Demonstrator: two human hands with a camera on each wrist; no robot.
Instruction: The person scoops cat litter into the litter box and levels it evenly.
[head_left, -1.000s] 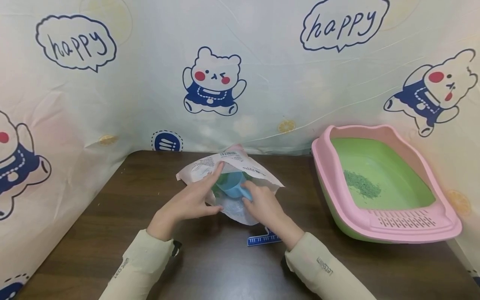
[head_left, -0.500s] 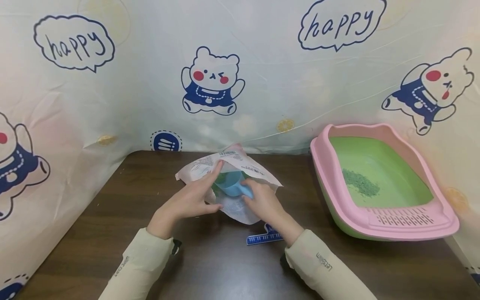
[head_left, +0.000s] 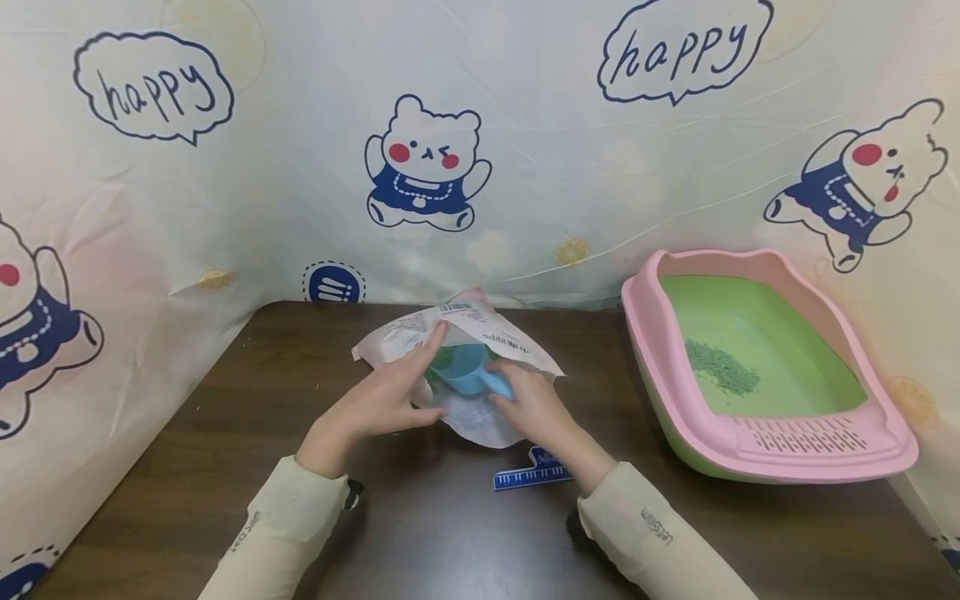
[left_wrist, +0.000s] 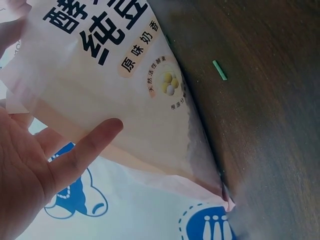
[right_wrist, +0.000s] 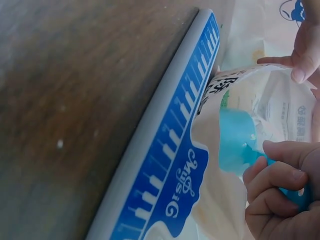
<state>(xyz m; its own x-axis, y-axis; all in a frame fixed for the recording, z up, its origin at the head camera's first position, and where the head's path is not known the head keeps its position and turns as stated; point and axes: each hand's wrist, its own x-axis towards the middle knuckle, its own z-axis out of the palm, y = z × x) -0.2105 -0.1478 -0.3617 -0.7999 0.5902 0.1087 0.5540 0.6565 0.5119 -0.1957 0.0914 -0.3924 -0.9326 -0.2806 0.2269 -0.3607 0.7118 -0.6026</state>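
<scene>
A white-and-pink bag of cat litter lies on the table with its mouth towards me and green pellets inside. My left hand holds the left side of the mouth, fingers and thumb spread wide around the rim. In the left wrist view one finger lies straight along the bag's printed face. My right hand grips the handle of a light-blue scoop, curled round it in the right wrist view. The scoop's cup sits inside the bag's mouth.
A blue bag clip with a piano-key print lies in front of the bag, partly under my right wrist. To the right stands a pink-and-green litter box with a small patch of green pellets. A printed curtain hangs behind the table.
My right hand and the scoop have shifted slightly to the right, and more of the blue clip shows. The left hand stays nearly still on the bag.
</scene>
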